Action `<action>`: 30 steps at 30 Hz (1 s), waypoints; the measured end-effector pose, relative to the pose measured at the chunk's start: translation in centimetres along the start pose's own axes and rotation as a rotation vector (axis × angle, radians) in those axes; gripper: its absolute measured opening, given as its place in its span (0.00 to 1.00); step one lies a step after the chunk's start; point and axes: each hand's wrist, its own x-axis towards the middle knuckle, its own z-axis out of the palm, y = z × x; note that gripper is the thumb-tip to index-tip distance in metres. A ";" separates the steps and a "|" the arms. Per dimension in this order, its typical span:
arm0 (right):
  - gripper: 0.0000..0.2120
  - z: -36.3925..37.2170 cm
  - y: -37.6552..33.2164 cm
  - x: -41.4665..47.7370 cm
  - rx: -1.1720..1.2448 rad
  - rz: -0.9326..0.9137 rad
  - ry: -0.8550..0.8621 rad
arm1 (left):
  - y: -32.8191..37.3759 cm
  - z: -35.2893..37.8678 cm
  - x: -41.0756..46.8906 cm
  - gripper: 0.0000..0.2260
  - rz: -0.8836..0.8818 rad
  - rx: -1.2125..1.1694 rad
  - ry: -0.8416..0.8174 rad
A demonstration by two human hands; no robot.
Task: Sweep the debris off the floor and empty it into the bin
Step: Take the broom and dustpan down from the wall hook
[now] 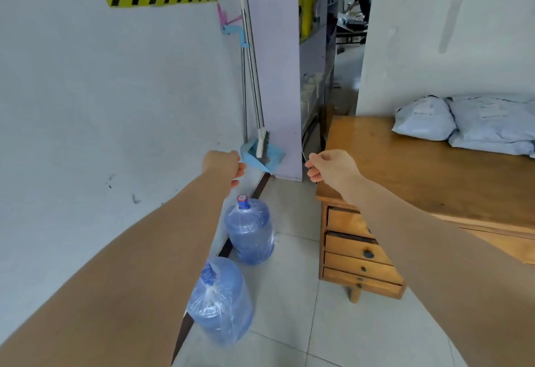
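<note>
The left hand [224, 168] is reaching forward with its fingers [238, 175] loosely curled and nothing showing inside them. The blue dustpan [262, 158] is sitting just beyond those fingers in the corner. The broom [260, 142] is resting in it, and both handles are running up the wall to a blue clip [236, 32]. The right hand [330, 168] is also curling its fingers [312, 174]. A thin line is crossing them, and I cannot tell whether they are pinching it.

If the pan is tugged alone, the broom is likely to slip out and fall onto the water bottle [250, 230] below the left fingers. The clip may also be gripping the handles and resisting a pull.

No debris or bin is showing anywhere, and contact between the left fingers and the pan is too close to judge.
</note>
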 end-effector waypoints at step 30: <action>0.11 15.0 -12.0 44.1 -0.067 -0.104 0.061 | 19.1 3.5 40.5 0.06 0.177 -0.039 -0.018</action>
